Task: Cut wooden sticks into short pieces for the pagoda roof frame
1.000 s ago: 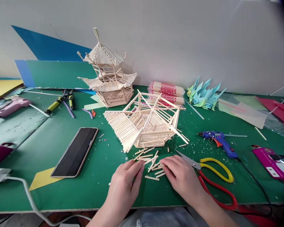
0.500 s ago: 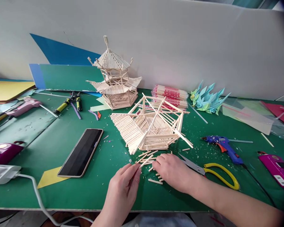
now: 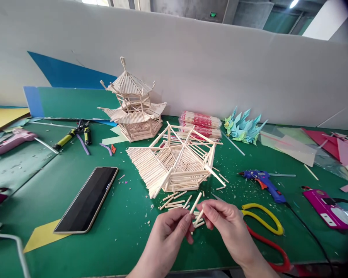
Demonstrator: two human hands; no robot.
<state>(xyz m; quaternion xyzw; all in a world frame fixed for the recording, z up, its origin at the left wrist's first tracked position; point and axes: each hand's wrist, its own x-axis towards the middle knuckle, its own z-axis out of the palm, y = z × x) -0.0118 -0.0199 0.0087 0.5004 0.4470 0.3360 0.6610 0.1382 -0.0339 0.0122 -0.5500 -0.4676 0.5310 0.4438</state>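
Observation:
Between thumb and fingers, my left hand (image 3: 169,233) pinches a short wooden stick (image 3: 196,202) that points up and away. Close beside it, my right hand (image 3: 227,224) is closed on a second short stick (image 3: 199,218). Both hands are above a loose pile of cut sticks (image 3: 175,202) on the green table (image 3: 110,251). Just beyond lies a partly roofed stick frame (image 3: 145,164) with several sides and one slatted roof panel. Scissors (image 3: 266,216) with a yellow and a red handle lie by my right hand, their blades mostly hidden.
A stick pagoda model (image 3: 133,85) stands at the back left, near wrapped stick bundles (image 3: 201,119) and blue paper foliage (image 3: 243,125). A phone (image 3: 88,199) lies left. To the right are a blue glue gun (image 3: 263,181) with its cord and a magenta device (image 3: 321,206).
My right hand has come up from the pile with a stick and now meets my left hand. The camera view has tilted upward and turned slightly right.

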